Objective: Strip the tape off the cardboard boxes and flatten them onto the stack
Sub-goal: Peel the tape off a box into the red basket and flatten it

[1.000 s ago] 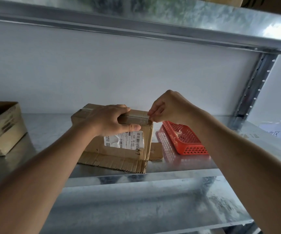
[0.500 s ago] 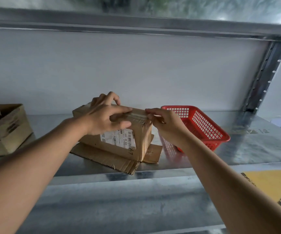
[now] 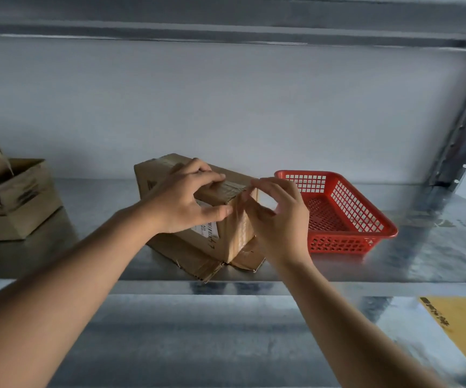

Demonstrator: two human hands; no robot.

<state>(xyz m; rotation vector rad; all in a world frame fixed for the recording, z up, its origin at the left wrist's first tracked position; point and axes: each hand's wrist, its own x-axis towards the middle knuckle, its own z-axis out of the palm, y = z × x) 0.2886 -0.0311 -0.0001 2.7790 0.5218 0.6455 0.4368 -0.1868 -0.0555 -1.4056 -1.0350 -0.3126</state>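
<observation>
Brown cardboard box (image 3: 227, 219), white barcode label (image 3: 208, 228); red lattice basket (image 3: 338, 211); mottled silver shelf (image 3: 394, 264); yellow sheet (image 3: 461, 329).

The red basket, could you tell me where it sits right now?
In the head view the red basket sits on the metal shelf, right of the taped box, just behind the right hand.
</observation>
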